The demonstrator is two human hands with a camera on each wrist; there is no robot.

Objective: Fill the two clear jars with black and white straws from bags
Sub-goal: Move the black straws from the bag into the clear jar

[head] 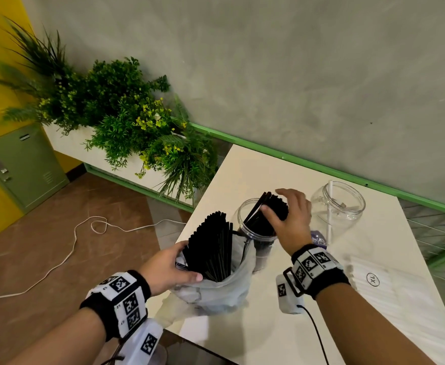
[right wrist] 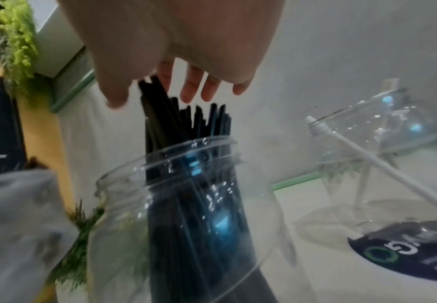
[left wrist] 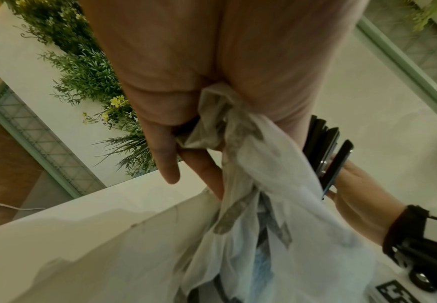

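My left hand grips the rim of a thin plastic bag with its fingers bunching the film. Black straws fan out of the bag. The near clear jar holds a bundle of black straws leaning on its rim. My right hand hovers over their tops, thumb in front, straight spread fingers behind, not clamping them. The far clear jar contains one white straw.
A flat pack of white straws lies at the right of the white table. A white pack with a dark label sits beside the far jar. Plants stand to the left, and a cable runs across the floor.
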